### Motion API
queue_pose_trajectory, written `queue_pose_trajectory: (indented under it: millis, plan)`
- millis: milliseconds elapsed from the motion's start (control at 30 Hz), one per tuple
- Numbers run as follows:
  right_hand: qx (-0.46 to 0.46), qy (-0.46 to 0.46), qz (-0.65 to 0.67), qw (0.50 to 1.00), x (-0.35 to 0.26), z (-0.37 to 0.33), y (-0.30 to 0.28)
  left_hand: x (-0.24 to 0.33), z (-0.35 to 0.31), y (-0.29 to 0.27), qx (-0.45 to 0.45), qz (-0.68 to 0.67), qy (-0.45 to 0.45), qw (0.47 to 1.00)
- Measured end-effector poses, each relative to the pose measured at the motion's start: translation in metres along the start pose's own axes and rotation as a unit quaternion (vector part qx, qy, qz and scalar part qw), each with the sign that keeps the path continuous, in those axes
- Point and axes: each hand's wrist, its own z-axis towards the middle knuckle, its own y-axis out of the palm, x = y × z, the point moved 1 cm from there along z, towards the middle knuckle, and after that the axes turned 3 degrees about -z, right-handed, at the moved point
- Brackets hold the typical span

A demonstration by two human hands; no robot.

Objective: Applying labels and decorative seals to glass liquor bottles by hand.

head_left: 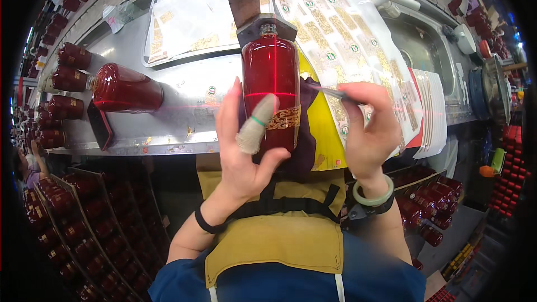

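Note:
A dark red glass bottle [260,64] lies in front of me, its neck pointing away into a dark metal holder. My left hand [238,159] steadies it, thumb and fingers around its near part. One finger wears a pale cloth finger cover [258,123] with a green band and presses beside a gold ornamental decal [286,120] on the glass. Thin red light lines cross on the bottle. Just right of it, my right hand [372,134] pinches slim dark tweezers [338,94], tips toward the bottle. Dark purple cloth [306,142] shows under and beside the glass.
White sheets of gold decals [347,39] spread at the right over a yellow sheet [327,140]. Behind lies a metal tray [150,59] with more sheets. Another red bottle [126,89] lies at left. A sink [419,39] is at far right; racks of red bottles [89,212] stand below left.

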Motion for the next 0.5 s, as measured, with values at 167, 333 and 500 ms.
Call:
queue_pose_trajectory:
  millis: [167, 333, 500]
  plan:
    - [0.048, 0.053, 0.065, 0.995, 0.009, 0.007, -0.01, -0.004, 0.006, -0.002, -0.048, 0.149, 0.085, 0.984]
    - [0.027, 0.051, 0.113, 0.992, 0.007, 0.007, -0.007, -0.017, -0.004, 0.0, -0.012, 0.052, 0.073, 0.996]
    - [0.023, 0.046, 0.084, 0.995, 0.001, 0.01, -0.005, -0.008, -0.006, 0.002, -0.059, 0.136, 0.075, 0.986]
